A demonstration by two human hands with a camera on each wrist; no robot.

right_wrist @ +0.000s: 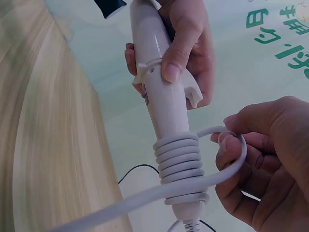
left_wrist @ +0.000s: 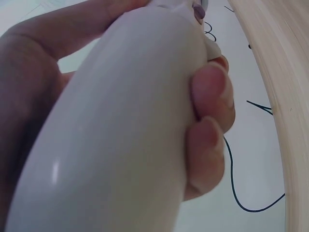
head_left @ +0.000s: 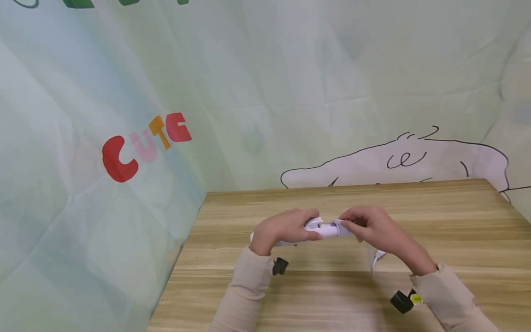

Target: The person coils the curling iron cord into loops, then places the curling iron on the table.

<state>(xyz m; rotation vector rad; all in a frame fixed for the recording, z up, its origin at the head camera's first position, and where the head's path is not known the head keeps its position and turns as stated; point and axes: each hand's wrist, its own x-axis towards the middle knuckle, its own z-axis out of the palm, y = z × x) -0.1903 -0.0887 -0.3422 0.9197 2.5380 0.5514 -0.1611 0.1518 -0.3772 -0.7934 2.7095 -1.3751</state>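
Note:
A white handheld appliance point(head_left: 319, 229) with a long rounded body point(right_wrist: 161, 96) is held level above the wooden table point(head_left: 323, 295). My left hand point(head_left: 284, 229) grips its body, fingers curled round it point(left_wrist: 210, 96). Its white cord point(right_wrist: 181, 162) is coiled in several turns round the narrow end. My right hand point(head_left: 371, 226) pinches a loop of that cord point(right_wrist: 231, 162) beside the coils. A loose stretch of cord point(head_left: 375, 260) hangs down toward the table below the right wrist.
A pale green printed cloth point(head_left: 265, 92) covers the wall behind and to the left, with coloured letters point(head_left: 143, 145) and a line drawing point(head_left: 398, 161). Black wrist-camera mounts point(head_left: 402, 301) sit on both beige sleeves. The table's left edge point(head_left: 178, 267) runs close to the cloth.

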